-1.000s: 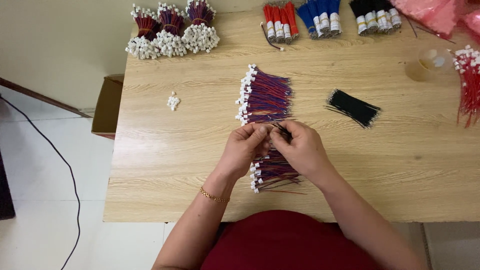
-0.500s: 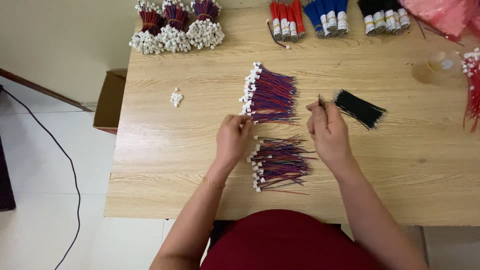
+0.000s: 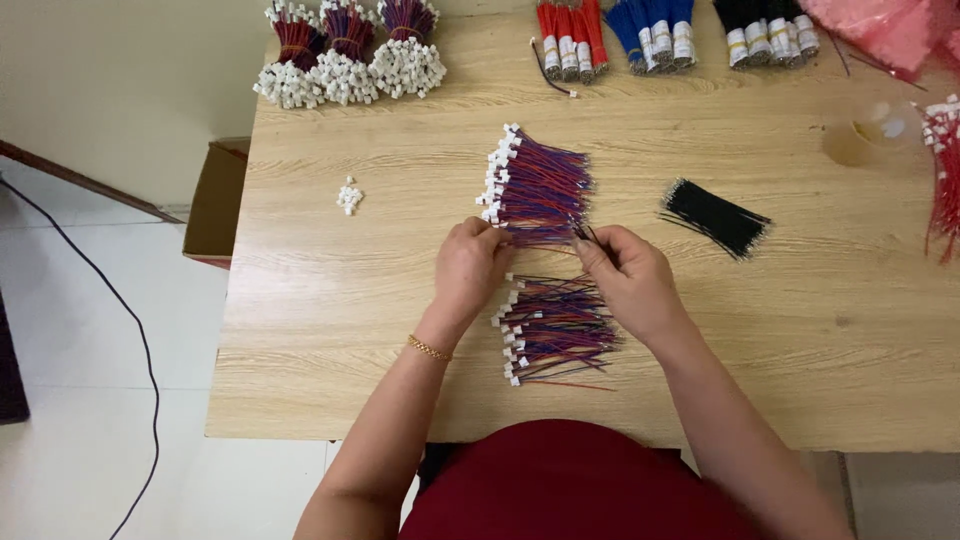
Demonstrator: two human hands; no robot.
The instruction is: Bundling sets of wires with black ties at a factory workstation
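My left hand pinches a white connector at the near edge of the upper pile of red, blue and purple wires, all tipped with white connectors. My right hand holds a thin black wire between thumb and forefinger, its tip pointing at the left hand's fingers. Just below both hands lies a second, looser pile of wired connectors. A bunch of loose black wires lies to the right of my right hand.
A few loose white connectors lie at the left of the wooden table. Tied wire bundles and red, blue and black wire bundles line the far edge. A clear cup and red wires sit at the right.
My right hand reached out to the black wire bunch, then came back to the middle holding one black wire. My left hand stayed by the upper pile.
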